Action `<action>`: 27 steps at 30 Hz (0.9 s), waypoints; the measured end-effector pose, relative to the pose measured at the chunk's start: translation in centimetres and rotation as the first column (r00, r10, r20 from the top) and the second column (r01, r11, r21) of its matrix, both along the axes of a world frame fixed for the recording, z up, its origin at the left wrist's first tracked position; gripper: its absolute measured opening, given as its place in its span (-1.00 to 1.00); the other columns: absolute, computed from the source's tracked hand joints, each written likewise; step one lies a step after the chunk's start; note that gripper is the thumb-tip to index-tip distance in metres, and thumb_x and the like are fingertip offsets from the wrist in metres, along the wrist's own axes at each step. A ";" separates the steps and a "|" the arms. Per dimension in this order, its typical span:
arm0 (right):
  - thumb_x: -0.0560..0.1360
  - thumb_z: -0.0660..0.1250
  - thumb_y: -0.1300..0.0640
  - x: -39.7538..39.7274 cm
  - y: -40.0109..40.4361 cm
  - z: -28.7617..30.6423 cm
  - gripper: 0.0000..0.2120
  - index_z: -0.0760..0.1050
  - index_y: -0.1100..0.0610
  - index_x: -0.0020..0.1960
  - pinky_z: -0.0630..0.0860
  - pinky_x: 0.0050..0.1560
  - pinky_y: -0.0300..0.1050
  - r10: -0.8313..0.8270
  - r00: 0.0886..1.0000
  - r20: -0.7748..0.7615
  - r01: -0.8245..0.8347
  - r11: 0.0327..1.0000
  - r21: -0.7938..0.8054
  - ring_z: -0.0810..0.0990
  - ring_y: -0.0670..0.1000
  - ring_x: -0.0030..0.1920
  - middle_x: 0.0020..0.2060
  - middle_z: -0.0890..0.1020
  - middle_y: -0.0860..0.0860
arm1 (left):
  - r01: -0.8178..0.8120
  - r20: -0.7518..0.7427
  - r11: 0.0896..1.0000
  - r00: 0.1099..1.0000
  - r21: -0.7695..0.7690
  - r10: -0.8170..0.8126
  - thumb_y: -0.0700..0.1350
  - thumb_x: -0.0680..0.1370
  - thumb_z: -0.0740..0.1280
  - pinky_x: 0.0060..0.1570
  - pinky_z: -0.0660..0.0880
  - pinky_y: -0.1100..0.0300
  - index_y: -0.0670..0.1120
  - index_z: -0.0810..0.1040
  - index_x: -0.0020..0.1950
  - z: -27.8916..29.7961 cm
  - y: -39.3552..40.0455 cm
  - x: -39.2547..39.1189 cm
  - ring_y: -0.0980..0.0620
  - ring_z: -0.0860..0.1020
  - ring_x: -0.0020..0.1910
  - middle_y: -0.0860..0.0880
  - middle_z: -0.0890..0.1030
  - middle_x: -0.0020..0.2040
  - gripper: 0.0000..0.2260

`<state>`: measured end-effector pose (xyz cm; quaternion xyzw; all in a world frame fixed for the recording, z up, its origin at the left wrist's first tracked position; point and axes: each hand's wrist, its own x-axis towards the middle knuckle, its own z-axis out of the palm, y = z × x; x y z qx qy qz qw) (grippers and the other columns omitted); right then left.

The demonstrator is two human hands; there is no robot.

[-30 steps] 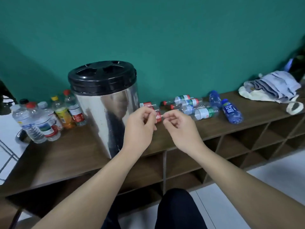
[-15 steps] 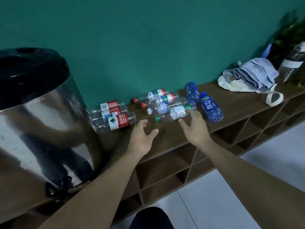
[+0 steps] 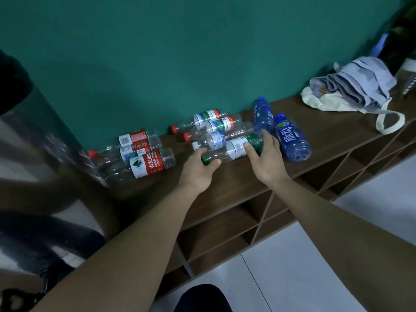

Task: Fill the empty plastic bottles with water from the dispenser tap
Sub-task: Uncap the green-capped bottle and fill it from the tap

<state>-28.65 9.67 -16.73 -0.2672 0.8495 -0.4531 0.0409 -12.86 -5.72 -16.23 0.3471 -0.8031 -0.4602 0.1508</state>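
Note:
A clear empty bottle with a green cap and green-white label [image 3: 234,149] lies on the wooden shelf top [image 3: 236,183]. My left hand [image 3: 198,170] pinches its green cap end. My right hand [image 3: 265,161] grips its label end from the near side. Behind it lie several more empty bottles: red-capped ones [image 3: 209,121], a white-capped one [image 3: 213,139], and three with red labels [image 3: 144,154] further left. The steel water dispenser [image 3: 45,167] with its black lid fills the left edge; its tap is at the bottom left corner, blurred.
Two blue bottles [image 3: 290,138] lie just right of my right hand. A grey cloth on a white tote bag [image 3: 351,91] sits at the far right of the shelf top. Open cubbies run below the top, over a white tiled floor [image 3: 304,266]. A teal wall stands behind.
The view has swung right, away from the dispenser. Both hands have reached forward from mid-air onto the green-capped bottle, the left at the cap, the right at the label.

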 end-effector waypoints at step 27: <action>0.77 0.11 -0.31 32.2 -1.6 13.2 -0.43 0.64 0.01 -0.16 0.61 -0.08 0.12 0.538 0.833 -0.130 -0.553 0.807 -0.205 0.66 0.00 -0.27 -0.32 0.66 0.00 | -0.159 -0.488 0.987 0.862 0.004 0.140 0.10 0.67 0.52 0.40 0.59 -0.18 0.10 0.50 0.47 9.5 7.7 33.1 0.12 0.67 0.32 0.15 0.70 0.31 -0.58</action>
